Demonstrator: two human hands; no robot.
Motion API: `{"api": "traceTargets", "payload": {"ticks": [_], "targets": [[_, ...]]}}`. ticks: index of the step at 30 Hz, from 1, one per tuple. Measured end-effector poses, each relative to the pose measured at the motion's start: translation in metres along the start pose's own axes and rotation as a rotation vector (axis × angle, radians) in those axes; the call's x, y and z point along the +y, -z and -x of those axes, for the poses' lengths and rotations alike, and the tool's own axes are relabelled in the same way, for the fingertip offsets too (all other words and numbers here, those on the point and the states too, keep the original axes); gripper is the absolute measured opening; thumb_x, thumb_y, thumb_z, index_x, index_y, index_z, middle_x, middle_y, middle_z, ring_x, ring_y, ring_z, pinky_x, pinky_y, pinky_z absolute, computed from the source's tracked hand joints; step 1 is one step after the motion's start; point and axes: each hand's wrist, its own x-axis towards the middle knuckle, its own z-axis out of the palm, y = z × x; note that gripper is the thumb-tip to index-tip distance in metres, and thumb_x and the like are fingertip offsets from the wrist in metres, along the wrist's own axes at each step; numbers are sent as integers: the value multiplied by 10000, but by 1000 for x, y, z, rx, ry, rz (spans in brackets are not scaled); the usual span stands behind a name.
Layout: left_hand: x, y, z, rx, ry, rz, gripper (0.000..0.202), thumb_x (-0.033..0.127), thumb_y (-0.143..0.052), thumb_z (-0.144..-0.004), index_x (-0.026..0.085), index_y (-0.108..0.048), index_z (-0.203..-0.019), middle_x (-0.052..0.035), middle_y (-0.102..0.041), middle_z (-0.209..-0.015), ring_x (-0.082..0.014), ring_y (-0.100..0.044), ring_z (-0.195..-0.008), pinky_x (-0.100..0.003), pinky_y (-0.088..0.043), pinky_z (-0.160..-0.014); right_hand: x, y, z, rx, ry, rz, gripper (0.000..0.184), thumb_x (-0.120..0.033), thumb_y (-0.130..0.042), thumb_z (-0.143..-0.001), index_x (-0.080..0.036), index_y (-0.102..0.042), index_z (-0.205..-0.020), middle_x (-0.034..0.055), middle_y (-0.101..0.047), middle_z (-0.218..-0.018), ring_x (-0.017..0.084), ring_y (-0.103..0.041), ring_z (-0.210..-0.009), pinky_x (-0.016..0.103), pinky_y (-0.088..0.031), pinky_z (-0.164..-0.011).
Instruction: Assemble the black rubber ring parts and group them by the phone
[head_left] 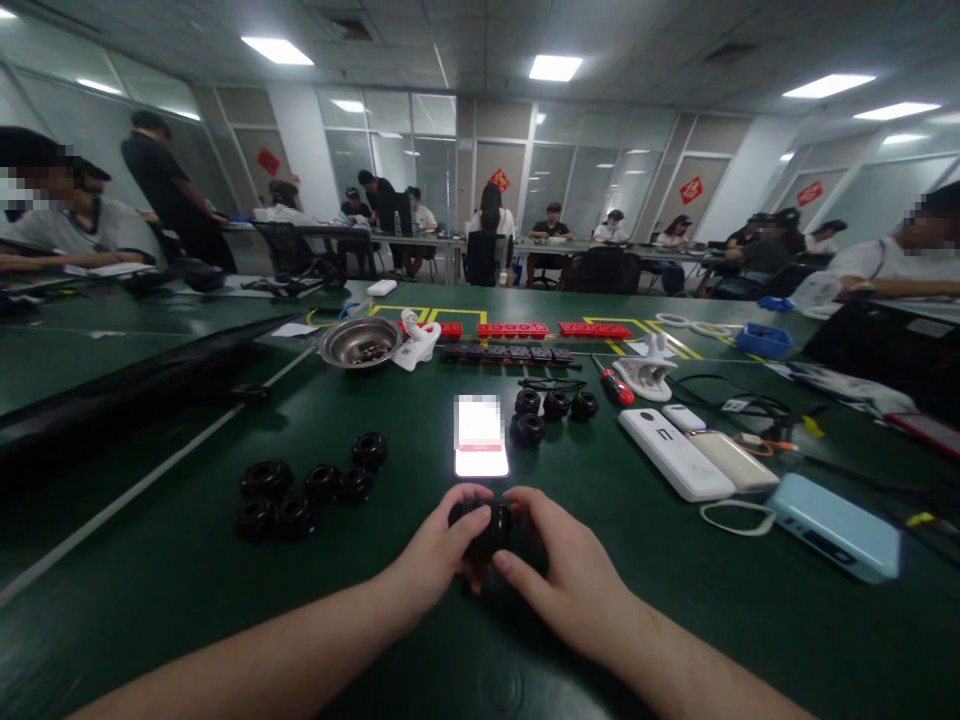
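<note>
Close in front of me, my left hand (446, 540) wraps a black, round, ring-like part (491, 530), its thumb lying across the top. At the part's right side, my right hand (559, 560) curves its thumb and index finger around the edge; its other fingers are mostly hidden. A lit phone (481, 455) lies flat just beyond both hands. Several similar black round parts (322, 482) rest in a loose group to the left. Another group of such black parts (556, 404) sits right of the phone.
A metal bowl (361, 342) with small pieces stands at the back left. Red strips (512, 330) and a dark strip (510, 355) lie farther back. At right are a screwdriver (616, 386), a white power bank (673, 455), a light-blue box (836, 527) and cables. People sit around other tables.
</note>
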Motion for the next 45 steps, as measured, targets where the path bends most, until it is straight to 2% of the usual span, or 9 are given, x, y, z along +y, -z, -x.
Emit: {"api": "traceTargets", "payload": {"ticks": [6, 15, 19, 24, 28, 33, 37, 40, 45], "targets": [[-6, 4, 3, -50, -78, 37, 462, 312, -591, -613, 201, -383, -1011, -18, -472, -857, -129, -538, -660, -220, -438, -484, -3, 1, -4, -114, -128, -60, 123, -257, -472, -823, -162, -542, -861, 25, -595, -730, 150, -544, -650, 250, -409, -579], [-2, 2, -4, -25, 23, -37, 424, 551, -464, -685, 178, -412, -880, 30, -512, -564, -93, -500, -380, -190, -373, -342, 2, 1, 2, -17, 275, 3, 369, -185, -527, -780, -206, -448, -1140, 78, -538, -1071, 197, -504, -944, 347, -421, -811], [0, 2, -1, 10, -15, 0, 324, 437, -478, -712, 185, -418, -906, 2, -510, -712, -95, -522, -502, -180, -385, -379, -1, 1, 0, 2, 86, -45, 428, -209, -574, -732, -200, -432, -1136, 68, -547, -1044, 201, -511, -936, 348, -416, -807], [2, 1, 5, 9, -28, 26, 367, 316, -549, -642, 193, -401, -955, -11, -453, -834, -118, -525, -632, -211, -421, -466, 0, -2, -2, -89, -128, -115, 152, -268, -487, -813, -171, -534, -920, 27, -596, -762, 161, -550, -692, 283, -441, -631], [0, 2, 4, -17, -54, 91, 408, 374, -556, -634, 204, -384, -963, -8, -452, -845, -131, -545, -661, -251, -453, -529, 2, -2, -1, -27, 17, -57, 252, -200, -550, -765, -183, -512, -1013, 56, -583, -904, 188, -531, -817, 328, -437, -718], [-3, 1, -2, 20, 4, 11, 410, 489, -497, -661, 194, -359, -910, 22, -495, -643, -110, -520, -437, -228, -395, -400, 4, -1, 0, 22, 244, -6, 345, -156, -511, -777, -207, -446, -1112, 80, -532, -1041, 211, -487, -940, 380, -413, -807], [-1, -1, 0, 64, -34, 18, 352, 401, -510, -656, 194, -373, -906, 3, -483, -736, -109, -522, -518, -224, -404, -422, 2, -1, -1, 8, 61, -31, 373, -213, -573, -736, -188, -449, -1087, 68, -554, -1001, 202, -518, -896, 344, -428, -771], [0, 0, 3, 35, -43, 41, 392, 312, -548, -632, 200, -370, -963, -20, -453, -849, -139, -533, -669, -253, -444, -509, 1, -1, -2, -71, -137, -107, 175, -287, -495, -803, -167, -510, -930, 28, -594, -773, 157, -551, -677, 277, -439, -611], [-1, 0, 5, -21, -106, 36, 467, 360, -583, -637, 203, -355, -1013, -31, -437, -893, -156, -538, -726, -273, -457, -553, -1, -1, -4, -60, -142, -131, 106, -253, -482, -814, -167, -537, -784, 10, -584, -702, 146, -543, -634, 255, -418, -574]]}}
